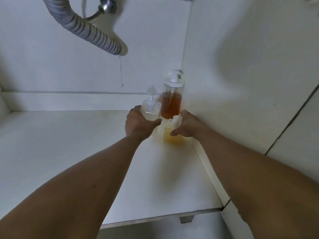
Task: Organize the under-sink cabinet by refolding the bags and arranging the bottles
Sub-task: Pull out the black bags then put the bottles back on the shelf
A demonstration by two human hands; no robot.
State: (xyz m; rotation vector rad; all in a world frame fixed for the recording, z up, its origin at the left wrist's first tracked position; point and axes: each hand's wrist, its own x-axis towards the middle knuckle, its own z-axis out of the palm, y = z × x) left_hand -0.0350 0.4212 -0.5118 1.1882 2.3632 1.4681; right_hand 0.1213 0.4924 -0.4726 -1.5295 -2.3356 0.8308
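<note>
Hose (82, 26) of grey ribbed plastic at the upper left, bending down to the right in front of the white back wall (51, 66) of the cabinet, with a metal fitting (105, 5) just above it and a thin thread (121, 71) hanging from its lower end. Below, white cabinet floor (60, 144), reaching to the front edge at the bottom. In the back right corner, three pump bottles close together. First from the left, clear square bottle (150, 109) with almost colourless liquid low inside, grasped by the left hand (138, 125): fingers curled round its left side, thumb lying across the front. Just behind and to the right, tall round bottle (171, 100) with amber liquid and a white pump, upright, near the right side wall (241, 83). In front of it, small bottle (173, 138) with yellow liquid, grasped by the right hand (186, 125): thumb on the front, fingers round the right side. Both forearms (241, 161) bare, stretched in from the bottom edge. Not possible to tell whether the two held bottles stand on the floor or are lifted a little.
</note>
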